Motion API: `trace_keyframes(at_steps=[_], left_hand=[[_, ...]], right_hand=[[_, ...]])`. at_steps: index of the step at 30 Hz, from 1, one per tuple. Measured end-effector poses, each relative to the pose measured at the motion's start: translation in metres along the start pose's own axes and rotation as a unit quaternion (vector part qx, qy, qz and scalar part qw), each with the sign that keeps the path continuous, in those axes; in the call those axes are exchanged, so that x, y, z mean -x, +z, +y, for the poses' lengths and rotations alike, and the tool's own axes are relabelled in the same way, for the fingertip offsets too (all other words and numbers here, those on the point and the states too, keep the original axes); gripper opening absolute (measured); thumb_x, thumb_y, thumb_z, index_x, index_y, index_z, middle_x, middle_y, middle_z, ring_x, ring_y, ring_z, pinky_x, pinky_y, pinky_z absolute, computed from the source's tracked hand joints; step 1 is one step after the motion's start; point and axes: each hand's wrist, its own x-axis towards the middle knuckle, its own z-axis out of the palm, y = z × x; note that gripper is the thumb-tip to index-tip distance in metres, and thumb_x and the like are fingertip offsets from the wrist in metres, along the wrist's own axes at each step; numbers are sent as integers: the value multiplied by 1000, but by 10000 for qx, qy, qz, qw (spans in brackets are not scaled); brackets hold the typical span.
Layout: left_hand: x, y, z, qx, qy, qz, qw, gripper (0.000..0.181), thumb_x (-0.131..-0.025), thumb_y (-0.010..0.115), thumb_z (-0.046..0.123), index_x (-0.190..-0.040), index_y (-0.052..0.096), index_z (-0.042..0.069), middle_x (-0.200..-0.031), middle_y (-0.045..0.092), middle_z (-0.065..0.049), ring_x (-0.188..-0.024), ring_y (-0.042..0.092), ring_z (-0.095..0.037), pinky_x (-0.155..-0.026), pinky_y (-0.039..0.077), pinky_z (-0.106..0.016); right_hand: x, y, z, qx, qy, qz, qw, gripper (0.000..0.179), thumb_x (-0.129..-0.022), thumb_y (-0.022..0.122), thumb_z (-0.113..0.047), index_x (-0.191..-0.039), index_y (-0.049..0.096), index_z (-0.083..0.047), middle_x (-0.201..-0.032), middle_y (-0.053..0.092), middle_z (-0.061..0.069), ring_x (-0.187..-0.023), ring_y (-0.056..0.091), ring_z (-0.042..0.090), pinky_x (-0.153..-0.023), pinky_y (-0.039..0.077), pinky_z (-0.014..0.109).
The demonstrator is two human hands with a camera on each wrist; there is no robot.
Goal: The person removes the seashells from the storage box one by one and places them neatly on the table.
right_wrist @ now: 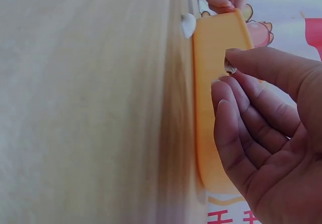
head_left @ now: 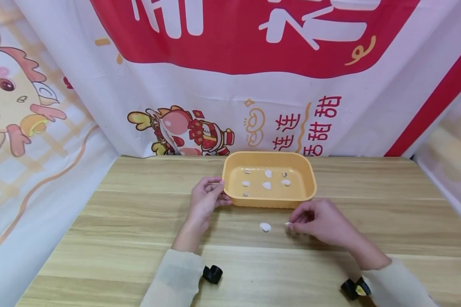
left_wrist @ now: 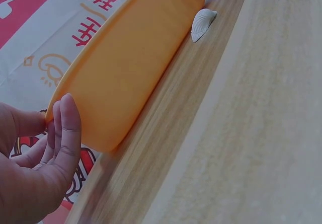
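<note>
Shells (head_left: 266, 186) inside orange basin (head_left: 269, 203), left hand (head_left: 205, 201) gripping it, right hand (head_left: 322, 219) pinching another shell (right_wrist: 230, 68)

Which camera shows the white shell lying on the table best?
The left wrist view: the white shell looks biggest there, with its ridges showing. The head view shows it small, in front of the orange tub; the right wrist view shows a blurry pale shape.

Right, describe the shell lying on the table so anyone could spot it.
On the wooden table, find the orange tray. In front of it lies a white, ridged shell. Unlike the pieces inside the tray or the small bit the right hand pinches, it rests on wood.
</note>
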Motion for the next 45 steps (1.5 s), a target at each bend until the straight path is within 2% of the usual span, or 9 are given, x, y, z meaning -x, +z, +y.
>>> trace_keyframes(at_steps=[11, 24, 45], left_hand=[[0, 1, 1, 0, -1, -1, 10000, 27, -108, 66, 15, -132, 62, 4, -109, 72, -18, -76, 71, -17, -74, 70, -31], [0, 0, 1, -16, -22, 32, 10000, 26, -109, 66, 15, -132, 63, 4, -109, 72, -19, -76, 71, -17, -73, 70, -30], [0, 1, 1, 8, -101, 94, 9999, 27, -109, 66, 16, -133, 63, 5, -113, 72, -21, -76, 71, -18, -73, 70, -31]], right_hand=[[-4, 7, 7, 69, 352, -78, 9993, 13, -89, 90, -25, -92, 79, -19, -85, 74, -3, -80, 67, 17, -66, 60, 24], [-11, 12, 6, 130, 631, -151, 9978, 17, -88, 91, -26, -92, 79, -15, -85, 74, -1, -79, 64, 16, -65, 55, 24], [-10, 11, 7, 437, 556, -122, 9974, 18, -85, 92, -25, -87, 77, -15, -80, 72, -3, -77, 64, 15, -63, 54, 23]])
